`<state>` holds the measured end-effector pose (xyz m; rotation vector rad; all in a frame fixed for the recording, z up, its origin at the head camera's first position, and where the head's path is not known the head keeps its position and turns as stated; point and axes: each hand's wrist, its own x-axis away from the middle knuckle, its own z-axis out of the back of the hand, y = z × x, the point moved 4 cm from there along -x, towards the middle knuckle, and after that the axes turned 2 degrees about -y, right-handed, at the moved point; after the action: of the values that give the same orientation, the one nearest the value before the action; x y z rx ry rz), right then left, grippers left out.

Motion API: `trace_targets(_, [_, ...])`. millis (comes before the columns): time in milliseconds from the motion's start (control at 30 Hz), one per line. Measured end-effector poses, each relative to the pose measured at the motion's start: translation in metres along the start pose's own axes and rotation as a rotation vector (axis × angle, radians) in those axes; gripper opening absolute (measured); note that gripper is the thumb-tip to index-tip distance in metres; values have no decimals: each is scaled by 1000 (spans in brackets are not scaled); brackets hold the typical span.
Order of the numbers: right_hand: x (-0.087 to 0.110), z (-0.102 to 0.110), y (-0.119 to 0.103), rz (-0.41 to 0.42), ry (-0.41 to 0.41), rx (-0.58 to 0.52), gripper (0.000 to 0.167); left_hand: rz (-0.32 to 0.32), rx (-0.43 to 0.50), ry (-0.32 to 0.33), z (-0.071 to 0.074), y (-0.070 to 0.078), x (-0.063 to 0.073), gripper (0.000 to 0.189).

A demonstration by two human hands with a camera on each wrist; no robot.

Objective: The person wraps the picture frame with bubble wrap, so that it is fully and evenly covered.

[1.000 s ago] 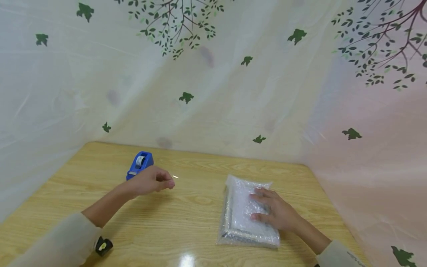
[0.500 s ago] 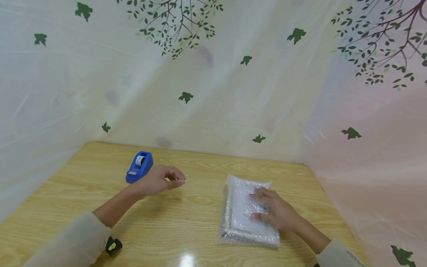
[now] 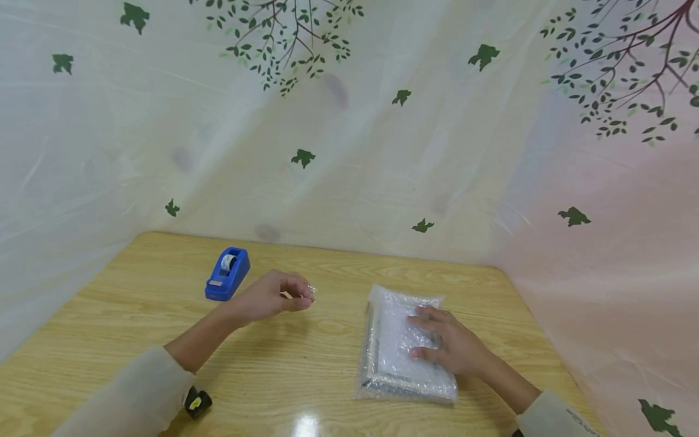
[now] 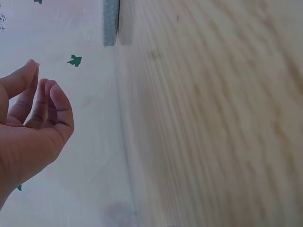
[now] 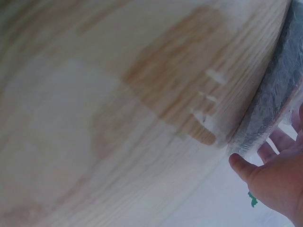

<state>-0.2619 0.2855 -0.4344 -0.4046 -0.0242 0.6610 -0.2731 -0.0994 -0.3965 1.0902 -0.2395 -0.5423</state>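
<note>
Between thumb and fingers, my left hand (image 3: 275, 295) pinches a small piece of clear tape (image 3: 312, 290) above the table. In the left wrist view the fingertips of the left hand (image 4: 33, 127) come together, but the tape is hard to make out. A flat package in bubble wrap (image 3: 393, 382) lies at the right of the table, something pale and box-like inside. My right hand (image 3: 453, 346) rests on top of it with spread fingers. From the right wrist view, the thumb touches the edge of the wrapped package (image 5: 270, 99).
A blue tape dispenser (image 3: 228, 276) with a roll in it stands at the back left, just beyond the left wrist. The wooden table (image 3: 306, 364) ends at a pale curtain (image 3: 349, 200) printed with leaves, which hangs behind and at both sides.
My left hand has moved right, away from the tape dispenser and towards the package, carrying the piece of tape. The right hand and the package have stayed in place.
</note>
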Motion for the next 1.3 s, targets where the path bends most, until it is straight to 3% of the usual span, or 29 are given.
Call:
trace_targets(300, [0, -2, 3, -6, -1, 14, 70, -17, 34, 16, -7, 5, -6, 9])
trace_targets(767, [0, 0, 1, -8, -3, 12, 68, -85, 59, -13, -19, 10, -15, 18])
trace_targets(1167, [0, -1, 3, -16, -7, 15, 70, -52, 113, -14, -34, 11, -29, 19])
trace_targets(1300, [0, -2, 4, -12, -5, 17, 70, -46, 169, -23, -43, 14, -34, 26])
